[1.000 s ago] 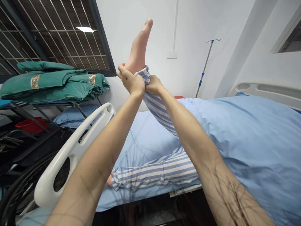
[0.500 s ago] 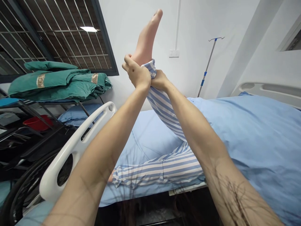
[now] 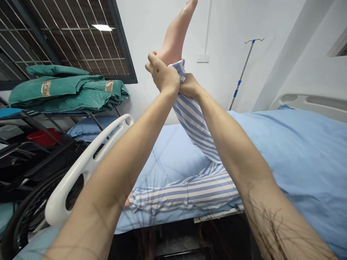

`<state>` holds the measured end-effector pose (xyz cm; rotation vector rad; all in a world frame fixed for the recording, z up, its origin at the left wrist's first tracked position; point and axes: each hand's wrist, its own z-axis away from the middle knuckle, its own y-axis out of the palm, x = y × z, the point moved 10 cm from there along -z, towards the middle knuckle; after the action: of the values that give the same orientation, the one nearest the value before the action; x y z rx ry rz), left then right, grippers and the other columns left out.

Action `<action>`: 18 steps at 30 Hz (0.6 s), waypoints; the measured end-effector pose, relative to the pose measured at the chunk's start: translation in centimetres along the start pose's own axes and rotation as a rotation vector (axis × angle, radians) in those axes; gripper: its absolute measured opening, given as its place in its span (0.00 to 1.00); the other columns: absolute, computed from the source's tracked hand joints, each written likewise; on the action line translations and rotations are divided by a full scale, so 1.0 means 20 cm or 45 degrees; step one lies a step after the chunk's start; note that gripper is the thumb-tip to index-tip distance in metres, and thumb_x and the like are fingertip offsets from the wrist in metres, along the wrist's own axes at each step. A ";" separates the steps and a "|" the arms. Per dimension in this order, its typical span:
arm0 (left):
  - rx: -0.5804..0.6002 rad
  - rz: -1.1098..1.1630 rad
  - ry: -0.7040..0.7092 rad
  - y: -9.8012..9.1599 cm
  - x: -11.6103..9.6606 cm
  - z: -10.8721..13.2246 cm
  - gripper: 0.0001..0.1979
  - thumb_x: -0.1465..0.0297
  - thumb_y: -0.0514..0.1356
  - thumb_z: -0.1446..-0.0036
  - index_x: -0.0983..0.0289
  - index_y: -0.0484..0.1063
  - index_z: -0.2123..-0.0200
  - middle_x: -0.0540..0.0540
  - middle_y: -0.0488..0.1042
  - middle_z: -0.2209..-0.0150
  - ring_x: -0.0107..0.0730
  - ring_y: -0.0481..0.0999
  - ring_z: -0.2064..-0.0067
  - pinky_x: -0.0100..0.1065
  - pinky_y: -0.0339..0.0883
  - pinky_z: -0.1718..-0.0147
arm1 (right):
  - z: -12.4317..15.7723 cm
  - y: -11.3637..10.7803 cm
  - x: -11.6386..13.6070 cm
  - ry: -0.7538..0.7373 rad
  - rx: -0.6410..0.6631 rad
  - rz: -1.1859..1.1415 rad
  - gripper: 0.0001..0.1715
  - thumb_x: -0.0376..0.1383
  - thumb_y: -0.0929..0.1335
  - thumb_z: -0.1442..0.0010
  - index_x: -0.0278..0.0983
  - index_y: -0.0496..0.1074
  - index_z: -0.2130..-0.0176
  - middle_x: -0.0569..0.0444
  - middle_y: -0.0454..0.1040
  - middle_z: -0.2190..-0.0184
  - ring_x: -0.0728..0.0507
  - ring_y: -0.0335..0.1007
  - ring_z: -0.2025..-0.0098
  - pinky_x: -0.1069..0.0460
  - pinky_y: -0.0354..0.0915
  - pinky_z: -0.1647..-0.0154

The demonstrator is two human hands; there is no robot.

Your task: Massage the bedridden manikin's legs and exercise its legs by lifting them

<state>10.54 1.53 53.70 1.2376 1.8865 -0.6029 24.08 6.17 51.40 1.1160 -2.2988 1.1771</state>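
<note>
A lying person's bare foot (image 3: 176, 36) points up, its toes reaching the top edge of the view. My left hand (image 3: 162, 73) is wrapped around the heel and ankle. The raised leg is in blue-and-white striped trousers (image 3: 196, 124), and my right hand (image 3: 190, 86) grips the shin just below the rolled cuff (image 3: 177, 68). Both of my forearms cross over the bed. The person's other leg (image 3: 184, 193), also in stripes, lies flat on the blue sheet, with its foot mostly hidden behind my left forearm.
A white bed rail (image 3: 89, 162) runs along the left side, with a wheelchair wheel (image 3: 29, 206) beyond it. Folded green cloth (image 3: 62, 94) lies on a metal rack, above a red basin (image 3: 45, 137). An IV pole (image 3: 244, 72) stands behind the bed.
The raised leg and both my hands have moved higher in the view, and the toes now touch the top edge. My grip on the ankle and shin looks unchanged.
</note>
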 end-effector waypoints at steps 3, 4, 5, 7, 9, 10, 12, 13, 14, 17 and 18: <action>0.000 0.069 0.021 0.02 -0.03 -0.01 0.25 0.88 0.51 0.38 0.68 0.56 0.40 0.60 0.59 0.35 0.35 0.68 0.35 0.38 0.59 0.34 | -0.04 -0.01 -0.03 -0.028 -0.019 0.007 0.23 0.43 0.72 0.48 0.26 0.75 0.61 0.46 0.81 0.57 0.39 0.77 0.53 0.46 0.71 0.47; 0.002 0.092 0.028 0.03 -0.04 -0.02 0.25 0.89 0.50 0.38 0.70 0.56 0.40 0.61 0.58 0.36 0.36 0.68 0.35 0.38 0.59 0.34 | -0.05 -0.02 -0.05 -0.038 -0.031 0.008 0.22 0.44 0.72 0.48 0.26 0.75 0.61 0.47 0.80 0.58 0.38 0.77 0.52 0.45 0.72 0.46; 0.009 0.106 0.026 0.04 -0.04 -0.02 0.25 0.89 0.49 0.38 0.70 0.56 0.40 0.61 0.57 0.36 0.36 0.68 0.35 0.38 0.59 0.35 | -0.07 -0.03 -0.06 -0.050 -0.043 0.004 0.22 0.44 0.73 0.48 0.27 0.75 0.61 0.48 0.80 0.58 0.36 0.76 0.51 0.43 0.72 0.46; 0.017 0.106 0.024 0.06 -0.05 -0.02 0.25 0.90 0.48 0.38 0.70 0.56 0.40 0.61 0.57 0.36 0.35 0.68 0.36 0.38 0.60 0.36 | -0.08 -0.04 -0.07 -0.082 -0.062 -0.011 0.21 0.45 0.73 0.47 0.29 0.75 0.61 0.50 0.79 0.59 0.33 0.75 0.49 0.38 0.72 0.46; 0.022 0.092 0.025 0.06 -0.05 -0.03 0.25 0.90 0.48 0.38 0.70 0.56 0.40 0.61 0.57 0.36 0.34 0.68 0.36 0.38 0.59 0.36 | -0.09 -0.04 -0.07 -0.109 -0.067 -0.009 0.21 0.45 0.73 0.46 0.30 0.75 0.61 0.50 0.78 0.59 0.31 0.75 0.48 0.36 0.72 0.45; 0.023 0.093 0.027 0.06 -0.04 -0.03 0.25 0.90 0.48 0.38 0.69 0.56 0.40 0.61 0.57 0.37 0.34 0.68 0.36 0.38 0.58 0.35 | -0.09 -0.03 -0.07 -0.115 -0.065 0.002 0.22 0.46 0.73 0.47 0.30 0.75 0.61 0.49 0.78 0.59 0.31 0.74 0.47 0.36 0.72 0.45; 0.016 0.106 0.024 0.04 0.00 -0.05 0.25 0.89 0.49 0.39 0.70 0.56 0.40 0.61 0.57 0.37 0.33 0.67 0.36 0.38 0.56 0.34 | -0.09 0.01 -0.06 -0.120 -0.050 0.034 0.23 0.46 0.73 0.47 0.31 0.75 0.60 0.49 0.79 0.59 0.31 0.74 0.47 0.37 0.72 0.44; 0.005 0.105 0.019 0.03 0.03 -0.06 0.25 0.89 0.49 0.39 0.70 0.56 0.40 0.61 0.57 0.37 0.33 0.67 0.36 0.38 0.56 0.34 | -0.09 0.04 -0.05 -0.120 -0.034 0.051 0.23 0.46 0.73 0.47 0.31 0.75 0.59 0.48 0.79 0.58 0.31 0.74 0.47 0.37 0.72 0.44; -0.018 0.094 0.023 0.00 0.07 -0.07 0.25 0.89 0.51 0.40 0.70 0.57 0.41 0.61 0.58 0.38 0.32 0.67 0.37 0.38 0.56 0.34 | -0.08 0.07 -0.04 -0.116 -0.012 0.069 0.23 0.46 0.72 0.48 0.31 0.75 0.59 0.48 0.79 0.58 0.31 0.74 0.47 0.37 0.72 0.44; -0.129 0.040 0.043 -0.10 0.21 -0.11 0.26 0.88 0.55 0.44 0.68 0.59 0.43 0.60 0.64 0.41 0.31 0.69 0.40 0.36 0.61 0.37 | -0.07 0.23 -0.02 -0.078 0.067 0.136 0.25 0.46 0.73 0.50 0.31 0.75 0.58 0.48 0.79 0.57 0.31 0.74 0.47 0.39 0.71 0.43; -0.167 0.033 0.045 -0.14 0.27 -0.12 0.27 0.88 0.55 0.45 0.66 0.60 0.44 0.58 0.66 0.43 0.30 0.69 0.41 0.35 0.62 0.37 | -0.06 0.28 -0.02 -0.061 0.093 0.159 0.25 0.46 0.73 0.51 0.31 0.76 0.58 0.48 0.80 0.57 0.31 0.75 0.47 0.39 0.71 0.43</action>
<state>6.02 5.09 50.54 1.1927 1.9040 -0.4384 19.99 9.36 48.86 1.0490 -2.4104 1.3029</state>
